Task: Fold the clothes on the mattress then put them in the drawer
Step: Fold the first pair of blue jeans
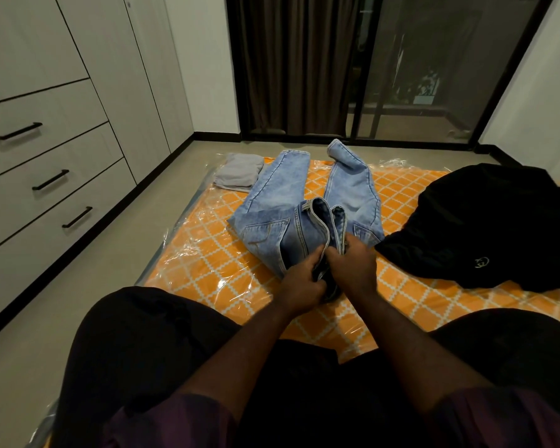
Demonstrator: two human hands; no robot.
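Note:
Light blue jeans (282,189) lie on the orange patterned mattress (207,263), legs spread apart and pointing away from me. Both hands meet at the raised waistband. My left hand (301,279) grips the waistband's near edge, and my right hand (353,263) pinches the denim just beside it. A folded grey garment (240,171) sits at the mattress's far left corner. A crumpled black garment (479,221) with a small white logo lies on the right. The drawers (55,176) with black handles are shut in the white wardrobe on the left.
Clear plastic wrap covers the mattress. Grey floor (104,247) runs between mattress and wardrobe. Dark curtains and a glass sliding door (417,76) stand beyond the far end. My knees in dark trousers frame the near edge.

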